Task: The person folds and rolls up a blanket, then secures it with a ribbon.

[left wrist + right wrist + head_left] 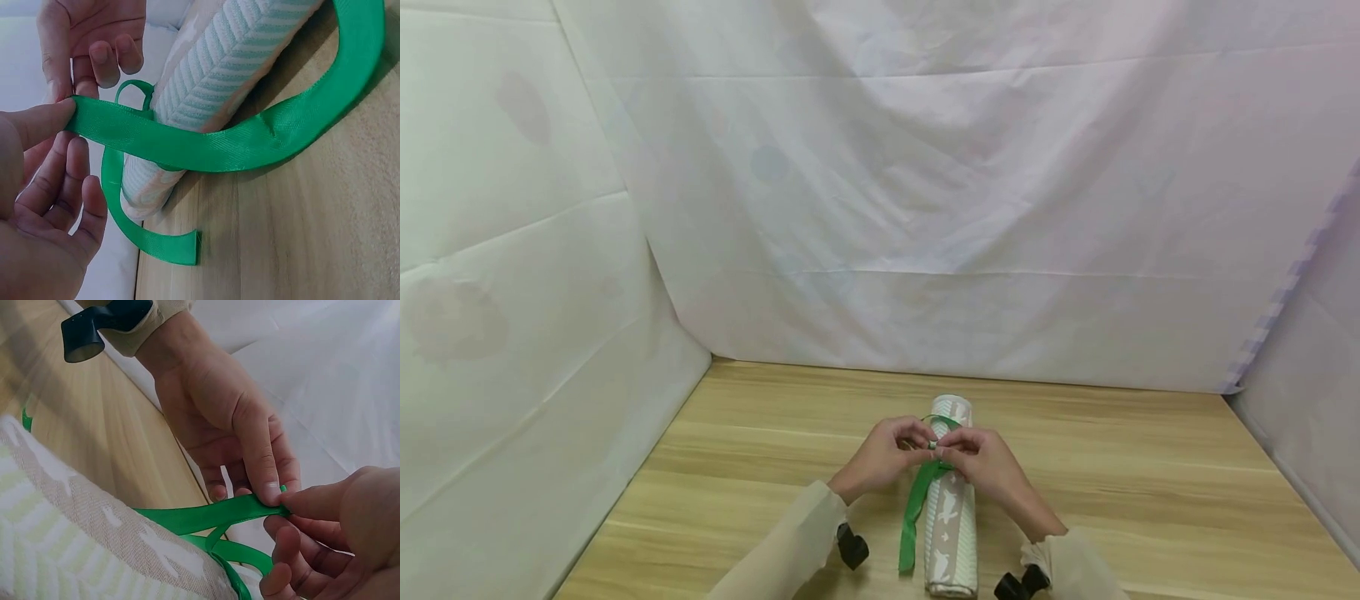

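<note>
A rolled towel point(951, 533), pale with a taupe band of white figures, lies lengthwise on the table. Green ribbon point(206, 150) goes around it, with a loop and loose tails. Above the roll, my left hand point(887, 454) pinches the ribbon between thumb and fingers. Facing it, my right hand point(988, 462) pinches the same stretch, the thumb tips almost meeting. In the right wrist view a small ribbon end pokes out between the left thumb point(269, 469) and the right thumb point(312, 500). One ribbon tail point(910, 525) hangs left of the roll. The fingers partly hide any knot.
The wood-grain table point(760, 467) reaches back to a hanging white cloth point(925, 208). More white cloth point(512, 333) walls in the left side, and a pale wall stands at the right. Black wrist devices point(852, 546) sit at both sleeve cuffs, close to the table.
</note>
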Demonstrator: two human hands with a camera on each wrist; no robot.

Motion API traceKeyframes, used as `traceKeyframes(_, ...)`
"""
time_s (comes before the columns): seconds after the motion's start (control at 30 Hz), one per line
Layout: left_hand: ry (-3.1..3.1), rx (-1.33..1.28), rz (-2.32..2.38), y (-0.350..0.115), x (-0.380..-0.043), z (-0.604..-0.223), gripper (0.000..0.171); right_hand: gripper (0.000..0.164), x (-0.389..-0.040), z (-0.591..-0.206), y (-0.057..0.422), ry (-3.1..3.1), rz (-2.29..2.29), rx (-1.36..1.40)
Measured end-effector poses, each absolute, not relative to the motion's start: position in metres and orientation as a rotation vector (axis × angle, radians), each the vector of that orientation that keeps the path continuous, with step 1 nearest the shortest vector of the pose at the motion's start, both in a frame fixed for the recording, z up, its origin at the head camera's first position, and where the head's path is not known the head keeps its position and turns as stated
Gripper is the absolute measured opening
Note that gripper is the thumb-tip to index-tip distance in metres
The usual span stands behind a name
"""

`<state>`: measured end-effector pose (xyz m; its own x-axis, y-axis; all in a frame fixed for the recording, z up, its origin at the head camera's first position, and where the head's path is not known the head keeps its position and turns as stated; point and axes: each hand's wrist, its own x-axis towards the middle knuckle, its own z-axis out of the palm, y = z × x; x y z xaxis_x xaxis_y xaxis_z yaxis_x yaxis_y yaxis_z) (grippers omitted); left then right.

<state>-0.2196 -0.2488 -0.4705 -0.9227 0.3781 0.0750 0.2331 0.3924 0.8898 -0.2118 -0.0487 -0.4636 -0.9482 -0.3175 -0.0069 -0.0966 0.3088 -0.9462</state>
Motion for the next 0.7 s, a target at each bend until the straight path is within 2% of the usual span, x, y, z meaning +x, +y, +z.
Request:
traceKeyframes(0.23,2.424,0.644,1.535,-0.263,-0.234,-0.475,0.026,0.013,-0.212,-0.464,-0.050,2.372,-1.739,-0.419)
traceKeyframes(0.33,2.430,0.594,1.549,-0.270,-0.243,-0.477,0.029,0.012,-0.212,-0.464,-0.051,2.387,-1.752,-0.411)
traceKeyframes(0.53,2.589,0.394,1.530,-0.270,-0.258,-0.486,0.025,0.008,-0.213,-0.466,-0.052,2.426,-1.738,-0.406)
traceKeyframes(0.7,2.644,0.384,1.496,-0.257,-0.266,-0.493,0.035,0.008,-0.212,-0.467,-0.051,2.423,-1.739,-0.415)
